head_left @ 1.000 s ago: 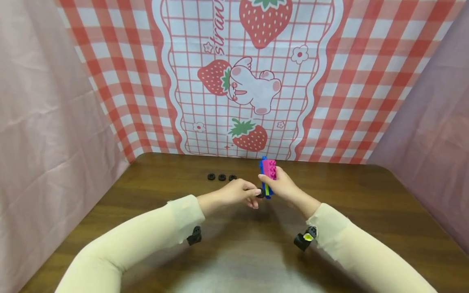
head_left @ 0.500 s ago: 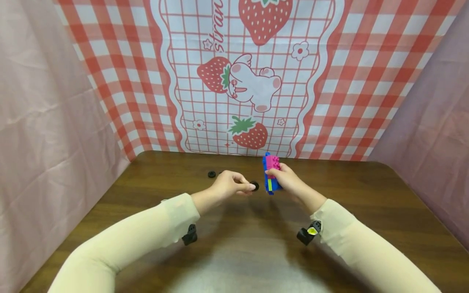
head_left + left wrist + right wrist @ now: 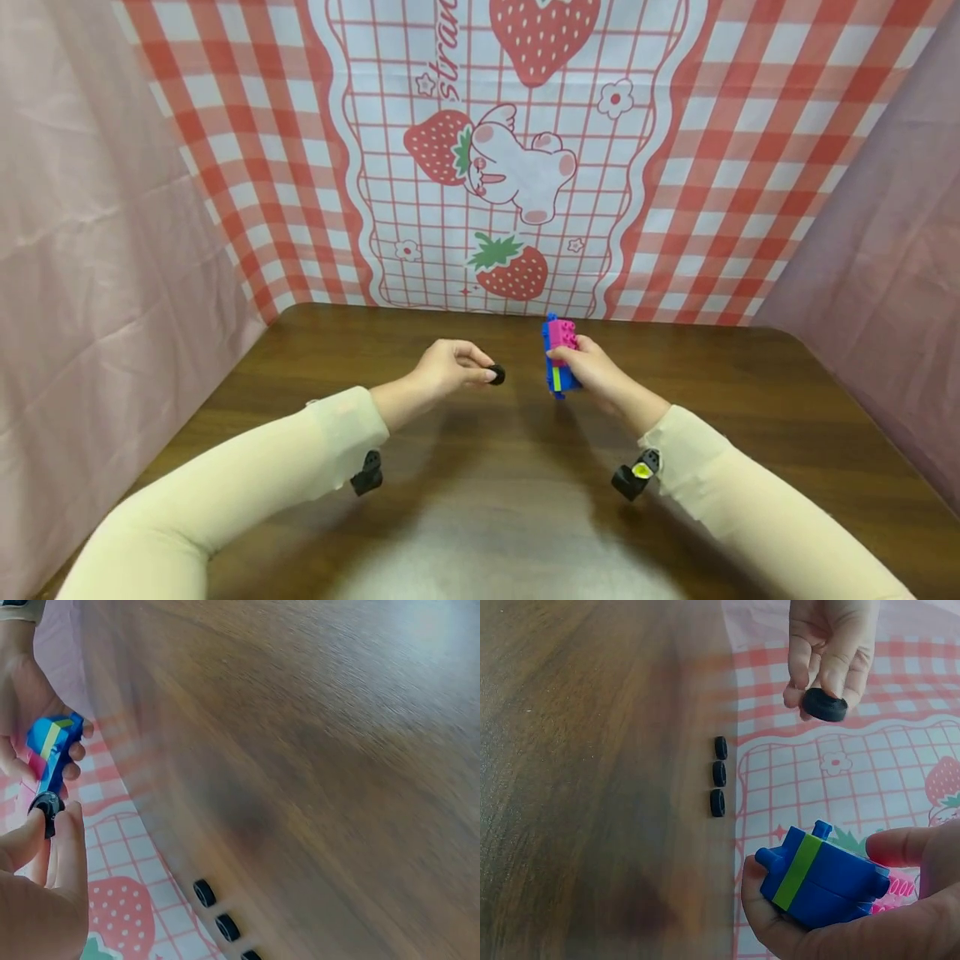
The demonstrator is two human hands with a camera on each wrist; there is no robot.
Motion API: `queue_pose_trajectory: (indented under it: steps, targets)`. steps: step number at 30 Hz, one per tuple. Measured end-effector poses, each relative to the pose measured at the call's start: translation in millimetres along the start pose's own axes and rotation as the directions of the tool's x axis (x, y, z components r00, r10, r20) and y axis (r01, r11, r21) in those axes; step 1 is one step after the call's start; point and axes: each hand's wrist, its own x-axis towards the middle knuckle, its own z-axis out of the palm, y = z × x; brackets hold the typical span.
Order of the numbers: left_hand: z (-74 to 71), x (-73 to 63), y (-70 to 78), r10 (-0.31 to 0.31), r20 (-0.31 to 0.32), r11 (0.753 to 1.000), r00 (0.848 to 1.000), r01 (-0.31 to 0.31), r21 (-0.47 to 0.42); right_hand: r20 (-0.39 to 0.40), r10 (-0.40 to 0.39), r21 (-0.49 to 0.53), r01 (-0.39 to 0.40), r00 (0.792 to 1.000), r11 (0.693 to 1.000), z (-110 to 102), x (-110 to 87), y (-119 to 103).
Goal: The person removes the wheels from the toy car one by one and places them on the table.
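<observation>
My left hand (image 3: 444, 368) pinches a small black toy tyre (image 3: 496, 374) between thumb and fingertips, held above the table. To its right, my right hand (image 3: 596, 375) grips a toy-brick build (image 3: 557, 357), blue with a pink studded part and a yellow-green strip. Short blue pegs (image 3: 767, 857) stick out of the build in the right wrist view. A gap separates tyre and build in the head view, though they overlap in the left wrist view. The right hand's thumb and fingers lie on opposite sides of the build.
Three more black tyres (image 3: 718, 774) stand in a row on the brown wooden table (image 3: 480, 517) near its far edge, hidden behind the left hand in the head view. A red-and-white checked strawberry cloth (image 3: 300, 167) hangs behind the table, with pink curtains (image 3: 97, 250) at the sides.
My left hand has drawn back to the left with the tyre, away from the build it was right at a second ago. My right hand has shifted slightly right with the build.
</observation>
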Motion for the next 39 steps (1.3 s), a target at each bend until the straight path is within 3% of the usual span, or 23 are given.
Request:
queue_pose_trajectory:
  steps: [4,7,14,22,29,33,36,39]
  targets:
    - [-9.1,-2.0,-4.1,0.045,-0.044,0.985,0.998,-0.037,0.167,0.014,-0.004,0.026,0.003,1.000,1.000,1,1.1,1]
    - [-15.6,-1.6,-7.4,0.054,-0.083,0.970,0.995,-0.032,0.242,0.016,-0.004,0.035,0.004,1.000,0.999,1,2.8,3]
    - [-32.0,8.0,-11.2,-0.019,-0.152,0.983,0.988,0.047,0.178,0.011,0.007,0.022,-0.008,1.000,1.000,3,4.9,9]
    - [-62.9,15.3,-18.6,-0.022,-0.278,0.947,0.960,0.109,0.303,0.014,0.012,0.011,-0.012,1.000,1.000,7,4.6,15]
    - [-84.2,28.0,-29.7,-0.042,-0.311,0.923,0.949,0.156,0.351,0.013,0.026,0.020,-0.026,1.000,0.999,4,6.4,15]
    - [-91.7,36.4,-38.0,-0.089,-0.316,0.932,0.945,0.190,0.307,0.014,0.033,0.012,-0.033,0.999,0.999,4,6.7,15]
    - [-96.5,43.3,-45.4,-0.138,-0.308,0.964,0.941,0.199,0.176,0.017,0.033,0.000,-0.033,0.999,0.999,5,6.0,15]
    - [-101.4,51.4,-53.8,-0.192,-0.296,0.973,0.936,0.220,0.063,0.023,0.031,-0.015,-0.031,0.999,0.999,7,5.1,16]
